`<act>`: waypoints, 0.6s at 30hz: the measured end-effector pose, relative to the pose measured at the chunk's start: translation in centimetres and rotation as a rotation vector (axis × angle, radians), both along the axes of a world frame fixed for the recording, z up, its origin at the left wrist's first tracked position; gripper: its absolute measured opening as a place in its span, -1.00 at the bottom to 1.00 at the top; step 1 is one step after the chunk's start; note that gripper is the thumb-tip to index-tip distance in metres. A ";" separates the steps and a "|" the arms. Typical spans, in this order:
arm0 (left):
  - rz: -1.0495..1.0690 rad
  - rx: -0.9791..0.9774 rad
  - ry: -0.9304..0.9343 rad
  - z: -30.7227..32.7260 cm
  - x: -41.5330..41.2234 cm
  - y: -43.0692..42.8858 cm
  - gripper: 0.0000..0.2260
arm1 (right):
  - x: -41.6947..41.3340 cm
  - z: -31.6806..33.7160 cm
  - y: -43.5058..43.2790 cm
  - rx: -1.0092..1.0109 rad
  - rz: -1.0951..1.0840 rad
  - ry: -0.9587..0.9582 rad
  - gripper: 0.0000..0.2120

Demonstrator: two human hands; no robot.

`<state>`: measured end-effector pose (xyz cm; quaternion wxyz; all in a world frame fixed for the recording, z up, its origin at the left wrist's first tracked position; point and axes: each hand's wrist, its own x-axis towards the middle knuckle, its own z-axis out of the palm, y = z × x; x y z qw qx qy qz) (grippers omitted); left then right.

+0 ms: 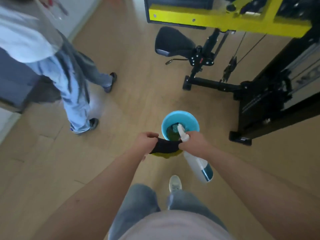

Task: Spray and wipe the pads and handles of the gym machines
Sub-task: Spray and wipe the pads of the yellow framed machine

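Observation:
My left hand (146, 141) grips one end of a dark cloth (165, 146) with a yellow underside. My right hand (194, 142) holds the neck of a white spray bottle (199, 166) with blue liquid at its bottom, and its fingers also pinch the cloth's other end. The cloth is stretched between both hands, just above the near rim of a blue bucket (180, 116) on the floor. A black seat pad (173, 41) of the yellow-and-black gym machine (259, 19) stands ahead on the right.
Another person (69, 70) in light jeans stands on the wooden floor at the left. The machine's black base bars (213, 84) and weight stack (277, 87) fill the right side. The bucket holds a rag in greenish water. My own legs and one shoe (175, 183) are below.

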<state>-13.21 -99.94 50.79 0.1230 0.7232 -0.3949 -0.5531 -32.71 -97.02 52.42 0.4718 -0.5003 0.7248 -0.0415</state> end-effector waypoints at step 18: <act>-0.453 -0.002 -0.037 0.3 16.8 -37.4 -0.36 | 14.9 0.8 -39.9 -0.019 -0.091 -0.016 -0.74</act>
